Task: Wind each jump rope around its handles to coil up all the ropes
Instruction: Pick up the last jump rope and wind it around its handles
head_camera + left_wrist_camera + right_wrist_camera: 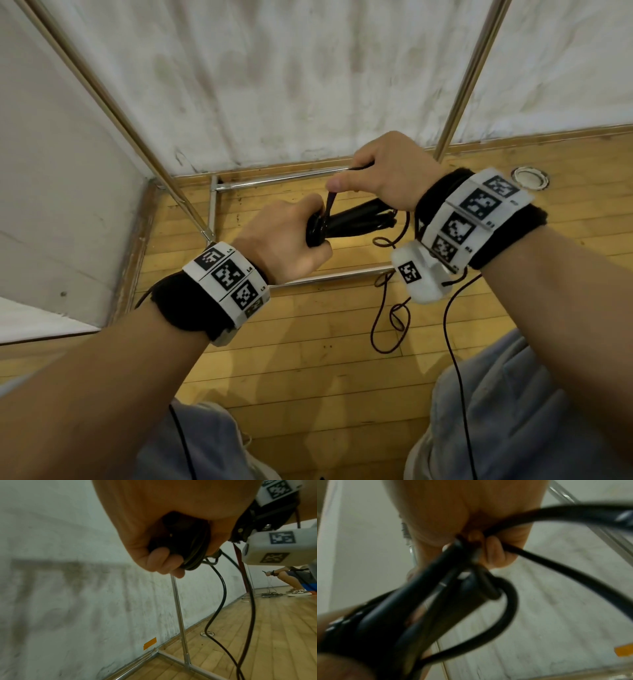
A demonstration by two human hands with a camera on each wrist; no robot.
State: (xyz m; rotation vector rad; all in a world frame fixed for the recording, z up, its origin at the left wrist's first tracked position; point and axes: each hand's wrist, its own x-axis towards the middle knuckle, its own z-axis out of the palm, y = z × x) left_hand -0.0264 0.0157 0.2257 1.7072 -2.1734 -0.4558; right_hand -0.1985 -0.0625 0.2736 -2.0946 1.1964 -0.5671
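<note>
My left hand (287,240) grips the two black jump-rope handles (352,221), held together and pointing right. A few turns of dark rope (317,229) wrap them beside my fist; the left wrist view shows the coil (193,550) in my curled fingers (164,559). My right hand (380,174) is just above the handles and pinches the rope (331,202) between thumb and fingers, pulling it taut up from the coil. The right wrist view is blurred but shows the cord (547,561) passing through curled fingers (494,551). The loose rest of the rope (394,308) hangs looping to the floor.
A metal pipe frame (301,176) stands on the wooden floor (308,359) against a white wall, its uprights (469,78) rising on both sides. A thin black cable (452,342) runs from my right wristband. Another crouching person (298,577) is far off to the right.
</note>
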